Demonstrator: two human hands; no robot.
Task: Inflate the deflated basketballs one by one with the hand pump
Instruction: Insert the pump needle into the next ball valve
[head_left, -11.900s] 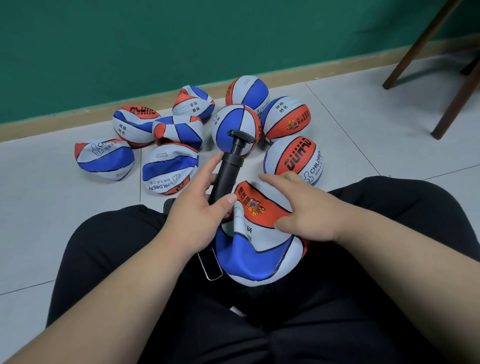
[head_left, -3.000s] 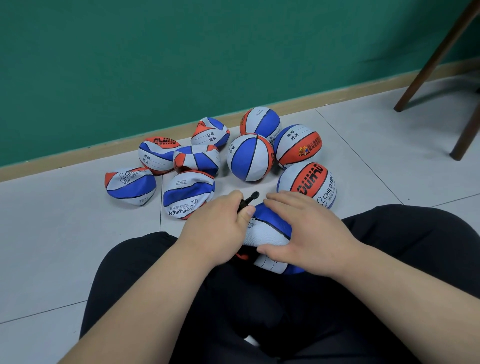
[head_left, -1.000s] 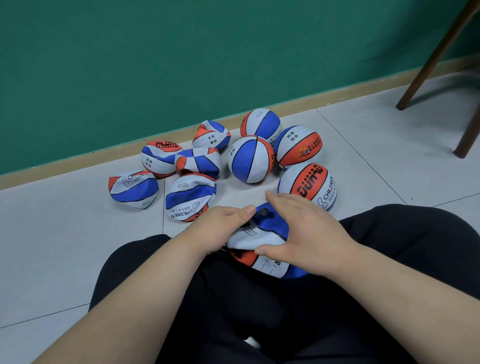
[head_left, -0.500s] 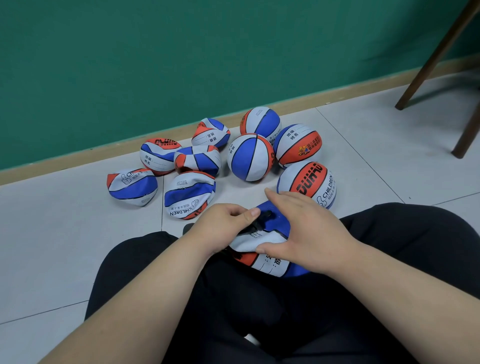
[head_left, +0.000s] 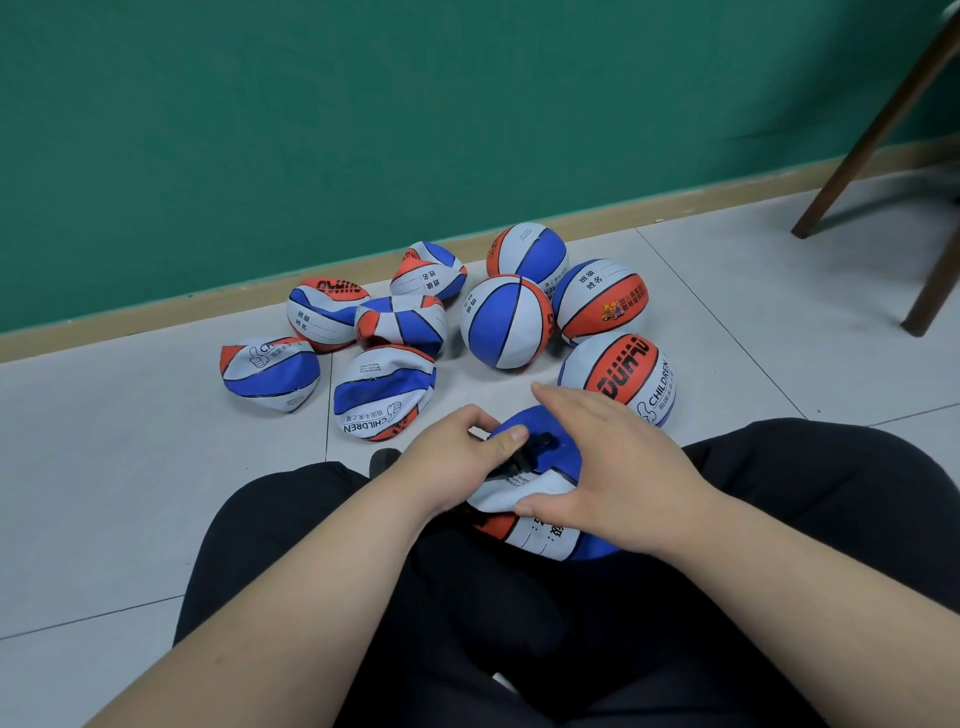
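A deflated blue, white and orange basketball (head_left: 540, 535) lies in my lap between my legs. My left hand (head_left: 452, 457) is closed around the black hand pump (head_left: 530, 449), whose tip and handle peek out past my thumb and point at the ball's blue panel. My right hand (head_left: 613, 467) rests flat on the ball's top, fingers spread, pressing it down. On the floor ahead lie several more balls: flat ones on the left, such as one (head_left: 384, 392) just beyond my left hand, and round ones on the right, such as one (head_left: 506, 322).
Green wall with a wooden skirting board (head_left: 156, 312) runs behind the balls. Brown chair legs (head_left: 878, 130) stand at the far right. Grey floor tiles (head_left: 130, 467) stretch to my left. My black-trousered legs (head_left: 779, 519) frame the lap.
Since half a second ago my left hand has shifted slightly right with the pump, bringing its tip further onto the ball's blue panel. My right hand stays pressed on the ball.
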